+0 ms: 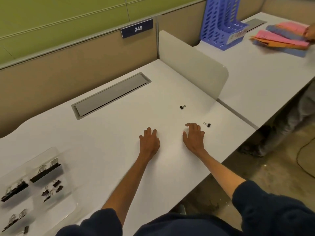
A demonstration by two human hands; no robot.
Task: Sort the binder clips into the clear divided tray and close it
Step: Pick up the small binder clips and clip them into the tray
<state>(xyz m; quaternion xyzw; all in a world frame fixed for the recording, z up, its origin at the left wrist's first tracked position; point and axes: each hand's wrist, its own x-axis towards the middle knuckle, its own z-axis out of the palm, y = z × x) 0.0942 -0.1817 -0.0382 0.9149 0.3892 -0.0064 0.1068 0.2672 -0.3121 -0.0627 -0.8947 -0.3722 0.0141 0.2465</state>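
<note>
Resting palm down on or just over the white desk (102, 133), both hands hold nothing. The left hand (149, 142) has its fingers loosely spread and the right hand (194, 137) has its fingers apart and slightly bent. The two sit side by side with a gap between them, mid-desk.

One small black binder clip (207, 124) lies just right of the right hand's fingertips, not touching. A second small clip (182, 107) lies farther back, well apart from both hands. The stretch of desk from the hands to both clips is open. The desk's front edge runs diagonally close behind the right forearm, with floor beyond it.

The clear divided tray (67, 169) sits at the near-left corner, well apart from the hands and partly cut off by the frame. Large black clips (46, 172) fill several compartments and small clips (52, 190) are heaped in one. Bare desk lies between the left hand and the tray.

Edges and obstacles:
- a grey cable hatch (110, 95) set flush at the back
- a white divider panel (192, 65) standing along the right-rear edge, behind the far clip
- a partition with a "249" plate (137, 28) at the rear

On the next desk are a blue file rack (221, 26) and coloured papers (281, 38) — another person's hand (309, 33) rests on them
</note>
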